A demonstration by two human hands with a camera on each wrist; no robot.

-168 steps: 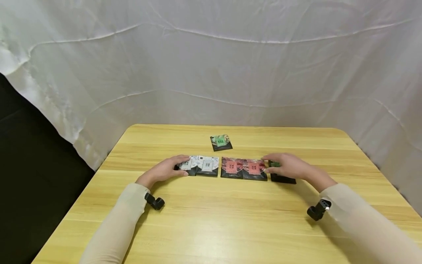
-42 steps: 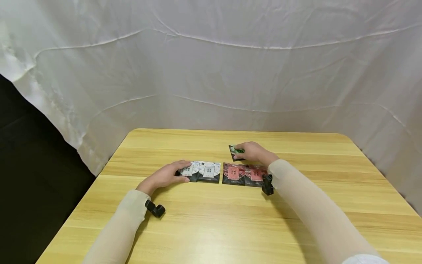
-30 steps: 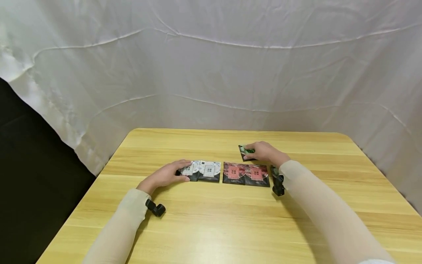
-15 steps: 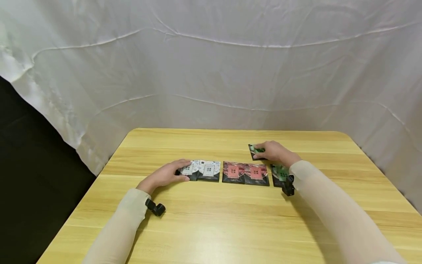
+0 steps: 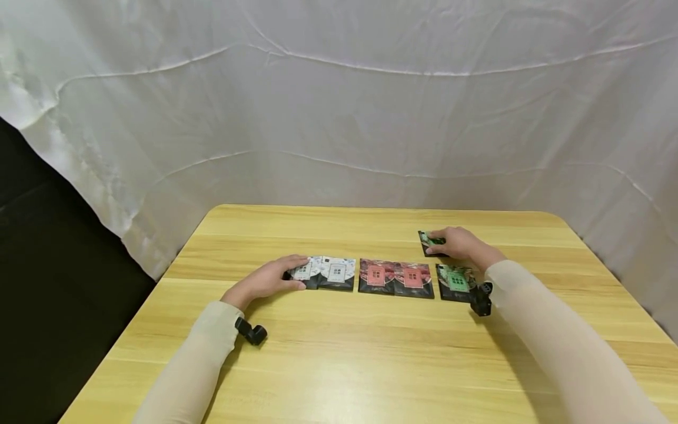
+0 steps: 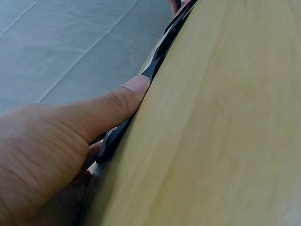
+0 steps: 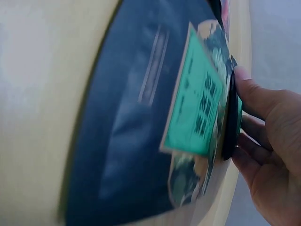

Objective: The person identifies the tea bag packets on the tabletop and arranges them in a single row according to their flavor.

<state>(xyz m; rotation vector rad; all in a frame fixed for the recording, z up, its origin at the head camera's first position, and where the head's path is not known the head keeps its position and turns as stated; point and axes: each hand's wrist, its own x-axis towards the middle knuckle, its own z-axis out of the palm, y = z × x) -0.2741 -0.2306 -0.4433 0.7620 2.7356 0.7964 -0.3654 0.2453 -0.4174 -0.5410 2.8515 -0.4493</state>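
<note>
My left hand [image 5: 263, 280] spans the left end of the row, thumb at the near edge of a white-and-black packet [image 5: 302, 271] and fingers over its far side. In the left wrist view its thumb presses the dark packet edge [image 6: 115, 139]. My right hand [image 5: 462, 244] pinches a green-and-black packet [image 5: 424, 240] by its right part, behind the row. The right wrist view shows this packet [image 7: 230, 122] edge-on between thumb and fingers. Just nearer lies another green-and-black packet [image 5: 455, 281], partly covered by the right wrist camera in the head view.
A second white packet [image 5: 337, 272] adjoins the first. Two red-and-black packets [image 5: 376, 275] lie side by side in mid-row, with narrow gaps to the white and green ones. The wooden table [image 5: 339, 353] ends at a pale curtain [image 5: 339, 118].
My right hand has left the row's right end and taken hold of the green packet at the back, then carried it rightward to behind the other green one. My left hand has stayed put.
</note>
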